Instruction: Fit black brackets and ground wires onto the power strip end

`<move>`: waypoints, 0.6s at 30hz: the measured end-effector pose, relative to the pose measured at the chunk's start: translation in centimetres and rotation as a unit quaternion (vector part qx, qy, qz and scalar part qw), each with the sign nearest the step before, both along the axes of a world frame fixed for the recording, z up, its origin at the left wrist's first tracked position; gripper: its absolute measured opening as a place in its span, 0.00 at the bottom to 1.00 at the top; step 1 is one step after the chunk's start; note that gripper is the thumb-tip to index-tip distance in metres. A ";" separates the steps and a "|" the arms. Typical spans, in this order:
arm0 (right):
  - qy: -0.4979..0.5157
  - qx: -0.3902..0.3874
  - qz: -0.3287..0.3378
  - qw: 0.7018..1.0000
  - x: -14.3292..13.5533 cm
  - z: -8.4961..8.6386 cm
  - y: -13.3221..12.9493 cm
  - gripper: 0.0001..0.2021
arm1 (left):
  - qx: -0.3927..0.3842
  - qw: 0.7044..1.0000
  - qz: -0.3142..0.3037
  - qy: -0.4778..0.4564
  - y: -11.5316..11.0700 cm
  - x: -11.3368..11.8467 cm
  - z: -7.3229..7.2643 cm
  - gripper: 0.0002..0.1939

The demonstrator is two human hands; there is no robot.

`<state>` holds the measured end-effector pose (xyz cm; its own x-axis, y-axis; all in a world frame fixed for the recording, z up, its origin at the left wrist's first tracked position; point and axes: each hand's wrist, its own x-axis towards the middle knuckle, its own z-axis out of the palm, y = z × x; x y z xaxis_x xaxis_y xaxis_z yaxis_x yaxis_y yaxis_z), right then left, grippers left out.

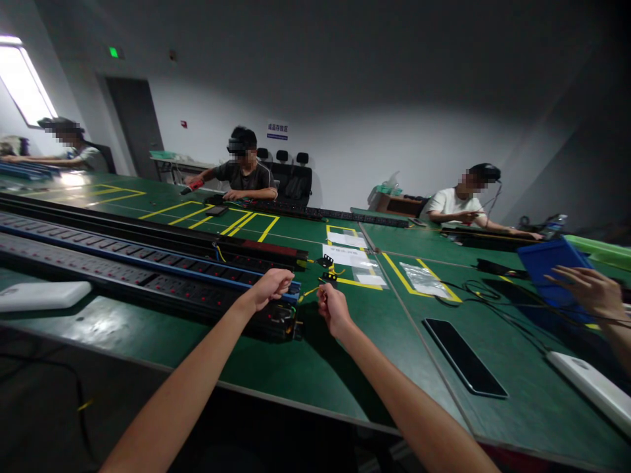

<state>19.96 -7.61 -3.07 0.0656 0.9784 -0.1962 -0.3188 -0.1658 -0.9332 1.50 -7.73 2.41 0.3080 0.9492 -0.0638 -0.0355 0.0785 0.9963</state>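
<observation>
Long black power strips (123, 289), one edged in blue, lie side by side on the green table. My left hand (273, 288) is closed over the end of the blue-edged strip; whatever its fingers grip is hidden. To the right of that end, my right hand (334, 309) pinches a small black slotted end piece (329, 278). A yellow wire (309, 292) runs between this piece and the strip end. Just behind it, a second similar end piece (325, 261) has its own yellow wire. Loose wires show at the open end of the nearest strip (283, 314).
A phone (466, 358) and white power banks (44, 295) (589, 387) lie near the front edge. At right, another person's hand (591, 289) is by a blue bin (552, 269). Cables, paper sheets (345, 255) and yellow tape mark the table. Several people sit across it.
</observation>
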 end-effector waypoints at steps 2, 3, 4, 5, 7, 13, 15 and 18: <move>0.001 -0.001 0.000 1.000 0.0 0.0 0.0 0.08 | -0.001 1.000 0.000 0.000 0.0 0.0 0.0 0.18; 0.001 -0.002 0.000 1.000 0.0 0.0 0.0 0.08 | -0.001 1.000 0.001 0.000 0.1 0.0 0.0 0.18; 0.002 -0.002 0.001 1.000 0.0 0.0 0.0 0.08 | -0.001 1.000 0.001 0.001 0.1 0.0 -0.1 0.18; 0.002 -0.003 0.002 1.000 0.0 0.0 0.0 0.08 | -0.002 1.000 0.000 0.002 0.1 0.0 -0.1 0.18; -0.001 -0.006 0.003 1.000 0.0 -0.1 0.1 0.08 | -0.003 1.000 -0.003 0.004 0.2 0.0 -0.1 0.18; -0.002 -0.006 0.006 1.000 0.0 -0.2 0.1 0.08 | 0.002 1.000 -0.010 -0.003 0.3 -0.1 -0.3 0.18; -0.001 -0.006 0.007 1.000 0.1 -0.2 0.1 0.08 | 0.002 1.000 -0.009 -0.004 0.3 -0.1 -0.4 0.18; -0.001 -0.006 0.010 1.000 0.1 -0.2 0.1 0.08 | 0.000 1.000 -0.009 -0.006 0.3 -0.1 -0.4 0.18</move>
<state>20.04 -7.53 -3.23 0.0456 0.9771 -0.2076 -0.3138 -0.1833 -0.9316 1.44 -7.45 2.04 0.3254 0.9437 -0.0601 -0.0453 0.0790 0.9958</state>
